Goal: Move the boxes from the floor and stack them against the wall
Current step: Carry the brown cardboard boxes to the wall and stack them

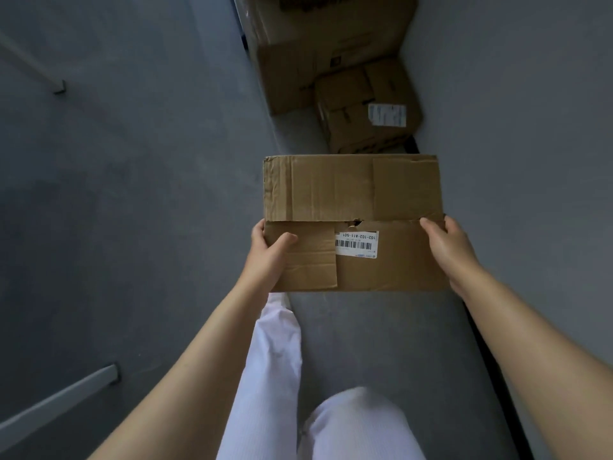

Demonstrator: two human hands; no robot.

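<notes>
I carry a brown cardboard box (351,194) with a white barcode label, held in the air in front of me over the grey floor. My left hand (268,250) grips its left edge, thumb on the top flap. My right hand (446,242) grips its right edge, thumb on top. Ahead, against the wall (514,127) on the right, a small cardboard box with a white label (365,111) sits on the floor, with a large cardboard box (318,38) behind it.
The grey wall runs along the right side with a dark skirting strip (491,360) at its foot. Grey metal furniture legs (59,400) stand at the lower left, and another leg (59,86) at the upper left. My legs in white trousers (275,376) are below the box.
</notes>
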